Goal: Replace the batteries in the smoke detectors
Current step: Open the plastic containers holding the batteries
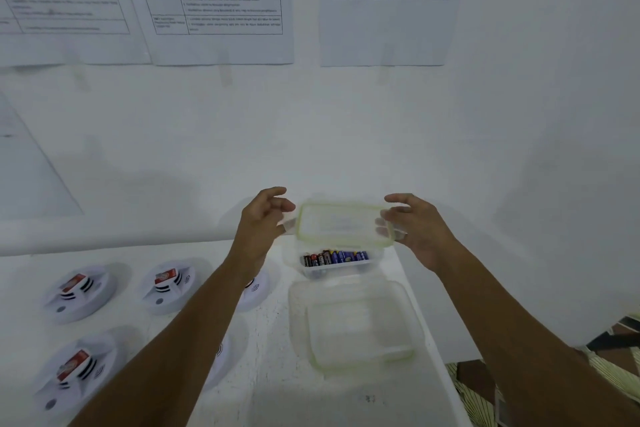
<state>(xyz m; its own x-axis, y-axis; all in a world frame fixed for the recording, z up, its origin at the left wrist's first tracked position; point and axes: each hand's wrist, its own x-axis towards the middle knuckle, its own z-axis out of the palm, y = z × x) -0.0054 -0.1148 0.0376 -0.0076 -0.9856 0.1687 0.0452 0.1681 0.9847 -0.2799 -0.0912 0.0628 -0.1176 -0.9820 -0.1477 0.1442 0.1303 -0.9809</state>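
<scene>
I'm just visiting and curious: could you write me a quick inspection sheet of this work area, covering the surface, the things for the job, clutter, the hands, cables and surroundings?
Surface: white table, set against a white wall.
Job's things: white smoke detectors at left, some hidden under the left arm; a clear container of batteries; its green-rimmed lid raised above it.
Clutter: an empty clear container nearer the person.
Hands: left hand and right hand at opposite ends of the lid; the grip is blurred.
Cables: nothing seen.
Surroundings: printed sheets taped to the wall, text too blurred to read; patterned fabric at lower right.
</scene>
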